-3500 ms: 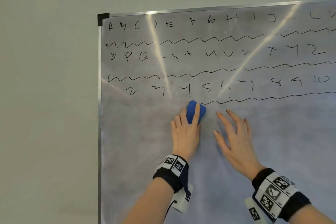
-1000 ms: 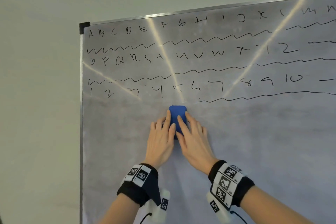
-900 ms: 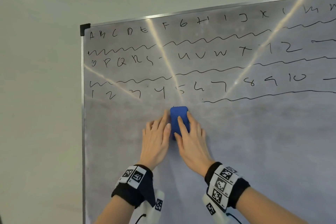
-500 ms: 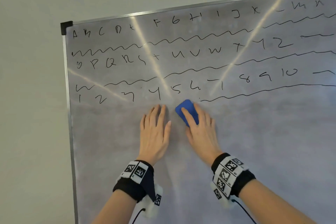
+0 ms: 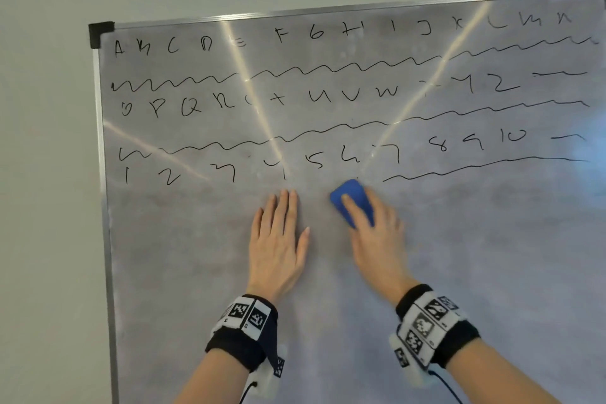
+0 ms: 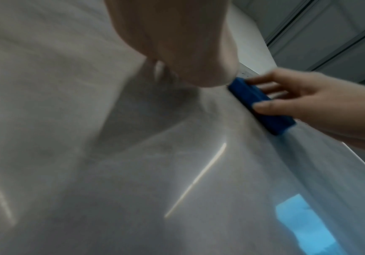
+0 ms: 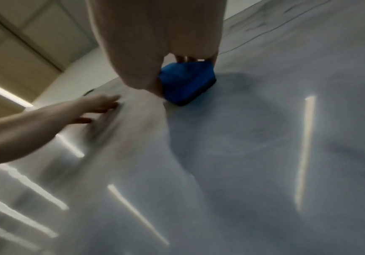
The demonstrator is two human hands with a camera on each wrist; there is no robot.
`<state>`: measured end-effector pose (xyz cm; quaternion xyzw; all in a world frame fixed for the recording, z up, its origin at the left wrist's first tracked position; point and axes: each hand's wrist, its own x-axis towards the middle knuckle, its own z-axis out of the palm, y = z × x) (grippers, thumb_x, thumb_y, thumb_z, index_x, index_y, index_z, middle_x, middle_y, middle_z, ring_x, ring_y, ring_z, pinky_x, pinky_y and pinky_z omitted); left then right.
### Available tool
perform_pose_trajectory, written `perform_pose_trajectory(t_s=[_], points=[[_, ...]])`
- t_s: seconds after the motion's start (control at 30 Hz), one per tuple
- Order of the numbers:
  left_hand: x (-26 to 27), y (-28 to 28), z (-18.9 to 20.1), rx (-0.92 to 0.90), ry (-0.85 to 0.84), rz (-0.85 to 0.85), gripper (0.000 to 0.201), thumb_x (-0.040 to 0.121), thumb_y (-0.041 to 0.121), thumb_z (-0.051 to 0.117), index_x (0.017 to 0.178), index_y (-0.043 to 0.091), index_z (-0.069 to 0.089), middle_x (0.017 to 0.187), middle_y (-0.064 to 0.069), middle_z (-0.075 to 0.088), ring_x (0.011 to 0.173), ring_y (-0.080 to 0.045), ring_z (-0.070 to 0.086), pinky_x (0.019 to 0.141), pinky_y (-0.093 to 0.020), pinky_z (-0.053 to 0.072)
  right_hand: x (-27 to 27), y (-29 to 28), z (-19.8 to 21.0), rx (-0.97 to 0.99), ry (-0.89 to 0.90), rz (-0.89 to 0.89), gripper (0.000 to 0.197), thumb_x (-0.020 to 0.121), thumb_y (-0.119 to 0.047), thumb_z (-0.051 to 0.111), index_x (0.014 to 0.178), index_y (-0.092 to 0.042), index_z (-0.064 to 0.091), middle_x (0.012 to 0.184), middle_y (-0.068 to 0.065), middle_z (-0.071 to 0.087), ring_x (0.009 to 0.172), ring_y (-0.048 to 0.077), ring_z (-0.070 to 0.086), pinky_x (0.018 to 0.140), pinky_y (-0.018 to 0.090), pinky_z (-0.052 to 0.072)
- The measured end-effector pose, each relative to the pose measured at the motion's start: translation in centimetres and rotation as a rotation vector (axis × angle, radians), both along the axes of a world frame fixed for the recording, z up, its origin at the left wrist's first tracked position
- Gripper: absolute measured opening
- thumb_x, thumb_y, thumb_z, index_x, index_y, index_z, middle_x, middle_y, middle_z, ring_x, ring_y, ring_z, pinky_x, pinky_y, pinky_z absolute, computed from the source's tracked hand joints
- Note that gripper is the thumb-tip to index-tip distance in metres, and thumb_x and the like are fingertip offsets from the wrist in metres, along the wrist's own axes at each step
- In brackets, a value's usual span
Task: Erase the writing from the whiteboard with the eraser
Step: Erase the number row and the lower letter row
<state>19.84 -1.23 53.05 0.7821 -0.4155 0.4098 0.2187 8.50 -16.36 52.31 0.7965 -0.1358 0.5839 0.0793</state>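
The whiteboard (image 5: pixel 492 256) hangs upright with rows of black letters, numbers and wavy lines (image 5: pixel 328 98) across its upper half. Just under the number row, my right hand (image 5: pixel 370 216) grips the blue eraser (image 5: pixel 347 198) and holds it tilted against the board. In the left wrist view its thumb lies on the side of the eraser (image 6: pixel 260 105) and its fingers lie over the top. The eraser (image 7: pixel 188 82) sits flat on the board. My left hand (image 5: pixel 282 226) rests flat on the board to the eraser's left, fingers straight. The lowest wavy line (image 5: pixel 475 166) begins just right of the eraser.
The board's metal frame (image 5: pixel 105 207) runs down the left, with a black corner cap (image 5: pixel 101 33) at the top. A plain wall (image 5: pixel 46 174) lies beyond it. The lower half of the board is grey and smudged, with streaks of reflected light.
The eraser has passed from my left hand to my right, which has carried it a little to the right and tilted it. My left hand let go and now lies flat.
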Motion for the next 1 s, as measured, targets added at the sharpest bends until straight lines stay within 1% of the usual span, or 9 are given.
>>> perform_pose_trajectory(t_s=[0.17,0.27,0.37,0.5,0.6,0.7,0.8,0.93,1.0], points=[[0.0,0.0,-0.1,-0.007,-0.007,-0.003,0.063,0.097,0.043,0.029,0.151,0.010,0.030,0.154,-0.008,0.035,0.142,-0.027,0.032,0.113,-0.044,0.025,-0.5,-0.5,1.0,0.193,-0.108,-0.121,0.071,0.073,-0.007,0.072,0.137,-0.017,0.040,0.137,0.027,0.042,0.104,0.041,0.047,0.079,0.048,0.042],[0.0,-0.3,-0.1,-0.011,0.005,0.004,0.063,0.096,0.043,0.029,0.150,0.009,0.032,0.153,-0.009,0.036,0.141,-0.029,0.032,0.112,-0.045,0.026,1.4,1.8,0.6,0.032,0.036,-0.058,0.078,0.065,-0.006,0.074,0.135,-0.019,0.041,0.136,0.024,0.043,0.102,0.036,0.045,0.076,0.044,0.044],[0.1,-0.3,-0.2,-0.007,-0.003,0.011,0.064,0.097,0.044,0.027,0.150,0.009,0.032,0.153,-0.009,0.037,0.141,-0.029,0.032,0.112,-0.046,0.027,0.0,-0.1,0.7,-0.105,0.134,-0.029,0.082,0.061,-0.004,0.076,0.134,-0.022,0.042,0.136,0.021,0.044,0.103,0.033,0.042,0.075,0.042,0.045],[0.2,-0.1,-0.2,-0.016,-0.029,0.008,0.063,0.097,0.044,0.028,0.151,0.010,0.031,0.153,-0.008,0.037,0.141,-0.028,0.032,0.112,-0.045,0.028,-2.7,-3.4,1.5,0.106,-0.056,-0.103,0.072,0.073,-0.004,0.071,0.135,-0.020,0.038,0.137,0.026,0.042,0.106,0.041,0.046,0.081,0.049,0.043],[0.0,-0.4,-0.2,-0.030,-0.016,0.012,0.064,0.097,0.044,0.027,0.151,0.010,0.030,0.153,-0.009,0.037,0.142,-0.029,0.031,0.112,-0.046,0.028,-1.2,-1.6,1.9,0.224,-0.104,-0.137,0.069,0.075,-0.008,0.070,0.135,-0.017,0.039,0.135,0.029,0.042,0.105,0.043,0.047,0.080,0.049,0.042],[-0.1,-0.6,-0.2,-0.033,-0.002,0.027,0.064,0.097,0.044,0.026,0.150,0.009,0.031,0.153,-0.010,0.037,0.142,-0.029,0.031,0.112,-0.047,0.028,0.7,1.2,0.7,0.043,0.039,-0.070,0.075,0.068,-0.010,0.073,0.135,-0.019,0.040,0.135,0.025,0.044,0.100,0.036,0.046,0.076,0.043,0.044],[0.0,-0.4,-0.2,-0.025,-0.019,0.029,0.064,0.097,0.044,0.026,0.150,0.009,0.032,0.153,-0.010,0.037,0.141,-0.029,0.031,0.112,-0.046,0.028,-0.7,-0.5,-0.2,-0.101,0.129,-0.035,0.080,0.065,-0.005,0.073,0.135,-0.021,0.040,0.137,0.022,0.043,0.104,0.034,0.043,0.077,0.041,0.045],[0.3,-0.3,-0.4,-0.017,-0.051,0.031,0.064,0.098,0.045,0.026,0.152,0.011,0.028,0.154,-0.009,0.035,0.142,-0.029,0.030,0.113,-0.045,0.027,-3.4,-4.2,0.8,0.181,-0.118,-0.124,0.070,0.076,-0.005,0.069,0.136,-0.019,0.037,0.137,0.027,0.041,0.107,0.042,0.047,0.080,0.048,0.042],[0.2,-0.6,-0.5,-0.029,-0.054,0.034,0.064,0.097,0.045,0.026,0.151,0.010,0.028,0.154,-0.010,0.034,0.142,-0.030,0.029,0.114,-0.046,0.026,-2.8,-3.8,1.5,0.262,-0.153,-0.150,0.067,0.076,-0.007,0.069,0.135,-0.017,0.038,0.135,0.028,0.041,0.106,0.043,0.047,0.079,0.048,0.041]])
